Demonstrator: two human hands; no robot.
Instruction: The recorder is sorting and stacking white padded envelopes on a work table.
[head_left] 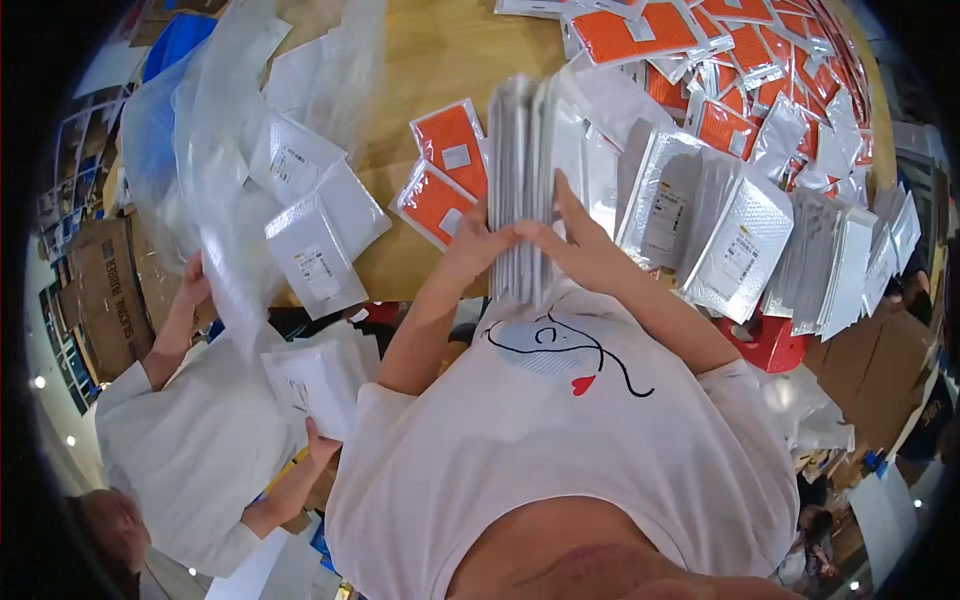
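A thick stack of white bubble mailers (pixel 518 150) stands on edge in front of my chest, over the table's near edge. My left hand (pixel 478 242) presses on its left side and my right hand (pixel 583 238) on its right, thumbs meeting across the near face. Both hands are closed on the stack. Just left of it lie two clear packets with orange contents (pixel 450 135). To the right, more white bubble mailers (pixel 740 245) with printed labels lean in a row along the edge.
A heap of orange packets (pixel 750 60) covers the table's far right. Labelled white mailers (pixel 315 255) and a large clear plastic bag (pixel 215 130) are on the left. A co-worker (pixel 200 430) at my left holds the bag and several white mailers (pixel 320 385). Cardboard boxes (pixel 105 290) stand beyond.
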